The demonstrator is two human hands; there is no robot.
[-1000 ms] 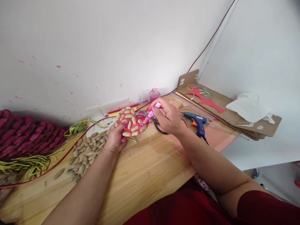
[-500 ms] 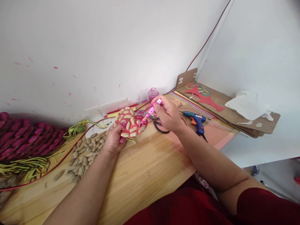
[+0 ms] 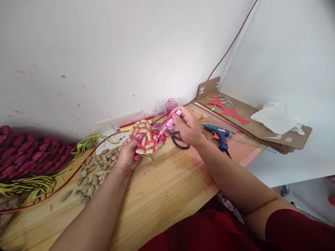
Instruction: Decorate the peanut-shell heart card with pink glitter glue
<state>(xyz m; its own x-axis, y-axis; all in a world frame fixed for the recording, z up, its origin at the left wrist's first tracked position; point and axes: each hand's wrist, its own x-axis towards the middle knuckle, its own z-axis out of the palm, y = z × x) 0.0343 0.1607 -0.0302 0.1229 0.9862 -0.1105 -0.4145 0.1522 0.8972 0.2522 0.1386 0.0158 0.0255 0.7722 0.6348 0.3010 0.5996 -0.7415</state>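
My left hand (image 3: 128,155) grips the lower edge of a red paper shape (image 3: 146,137) that has peanut shells glued over it, holding it tilted above the wooden table (image 3: 162,188). My right hand (image 3: 187,127) pinches a thin pink brush (image 3: 169,123), its tip touching the red shape's right side where wet pink paint shows. Both hands are closed on what they hold.
A pile of loose peanut shells (image 3: 95,170) lies left of my left hand. Pink-painted shells on green strings (image 3: 28,157) fill the far left. Black scissors (image 3: 179,139), a blue glue gun (image 3: 218,134), a pink paint cup (image 3: 171,104) and cardboard with red cutouts (image 3: 235,111) sit to the right.
The brush tip has shifted slightly across the red shape's right side. Both hands have stayed nearly in place.
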